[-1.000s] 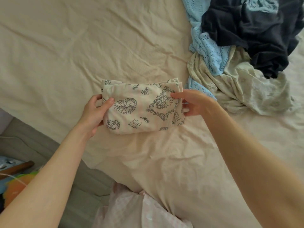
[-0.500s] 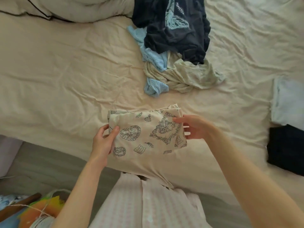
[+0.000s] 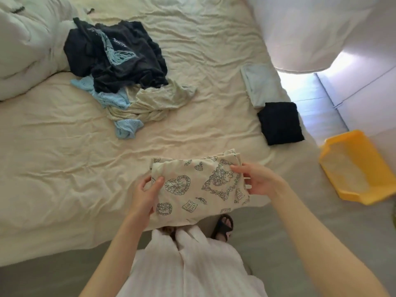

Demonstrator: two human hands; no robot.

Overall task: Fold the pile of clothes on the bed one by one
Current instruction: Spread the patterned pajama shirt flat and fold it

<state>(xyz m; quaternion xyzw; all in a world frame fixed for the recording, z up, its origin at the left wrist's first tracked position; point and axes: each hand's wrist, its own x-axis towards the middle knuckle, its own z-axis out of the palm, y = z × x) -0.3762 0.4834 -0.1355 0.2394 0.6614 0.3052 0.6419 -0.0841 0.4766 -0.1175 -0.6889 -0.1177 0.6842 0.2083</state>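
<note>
Gripping the folded printed garment (image 3: pixel 199 185) by opposite ends with left hand (image 3: pixel 145 192) and right hand (image 3: pixel 259 181), above the bed's near edge (image 3: pixel 64 239), bare sheet leftward.

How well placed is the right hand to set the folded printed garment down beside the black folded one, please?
Probably well placed. The right hand grips the printed garment at its right edge, and only bare sheet lies between it and the black folded garment. The left hand holds the other edge.
</note>
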